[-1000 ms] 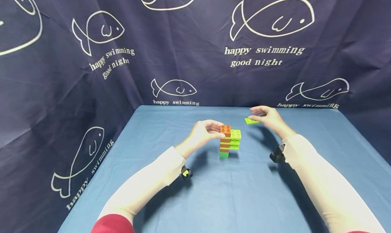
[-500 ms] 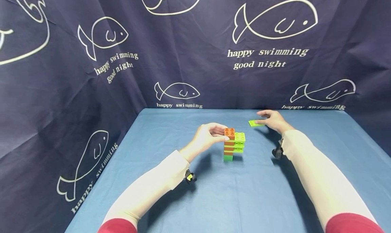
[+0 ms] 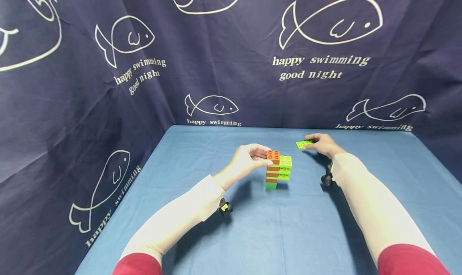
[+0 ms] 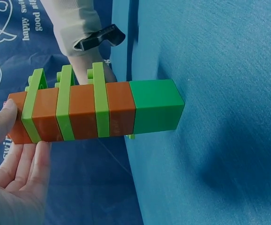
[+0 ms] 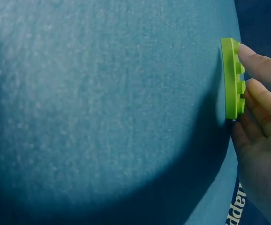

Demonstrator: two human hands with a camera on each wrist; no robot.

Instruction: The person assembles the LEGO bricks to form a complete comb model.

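A tower of toy building bricks [image 3: 272, 168] stands upright on the table: a green brick [image 4: 156, 105] at the bottom, then orange bricks [image 4: 83, 111] alternating with lime-green plates [image 4: 64, 103] that jut out to the right. My left hand [image 3: 246, 160] holds the top orange brick [image 3: 273, 156] between thumb and fingers. Farther back to the right, a loose lime-green plate [image 3: 302, 144] lies studs up. Thumb and fingers of my right hand [image 3: 322, 144] pinch this plate, the thumb at its near edge and the fingertips at its far side. In the right wrist view the studs face the fingers.
A blue cloth [image 3: 245, 231] covers the table. Behind and to the left hangs a dark blue curtain [image 3: 231, 58] with white fish drawings and lettering. Small black cameras [image 3: 327, 179] sit at both wrists.
My right hand has come down onto the loose lime-green plate and closed its fingers around the edges. The left hand keeps its grip on the tower. The head view has shifted slightly.
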